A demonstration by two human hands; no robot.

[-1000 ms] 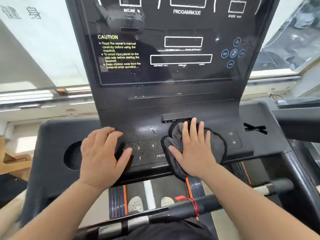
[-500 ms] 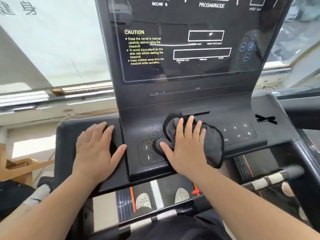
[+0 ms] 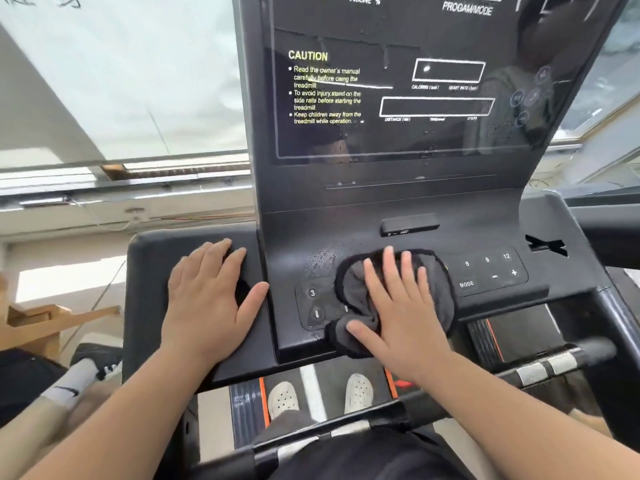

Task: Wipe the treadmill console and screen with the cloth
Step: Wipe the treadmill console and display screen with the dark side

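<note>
A black treadmill console [image 3: 398, 216] rises in front of me, with a glossy dark screen [image 3: 398, 109] bearing yellow CAUTION text. Below it lies the sloped button panel [image 3: 485, 271], with water droplets left of the cloth. A dark grey cloth [image 3: 349, 292] is bunched on the middle of that panel. My right hand [image 3: 401, 306] presses flat on the cloth, fingers spread. My left hand [image 3: 207, 299] rests flat on the console's left tray, covering the cup hole, holding nothing.
A handlebar [image 3: 554, 362] with silver sensor bands crosses below the console. My white shoes [image 3: 284, 396] stand on the belt. Another person's leg in a white sock [image 3: 72, 386] is at lower left. Windows stand behind. A second machine's frame [image 3: 609, 220] is at right.
My right hand has slid the cloth leftward over the button panel, uncovering the right-hand buttons. My left hand moved from the left keypad onto the left tray. The view swung left.
</note>
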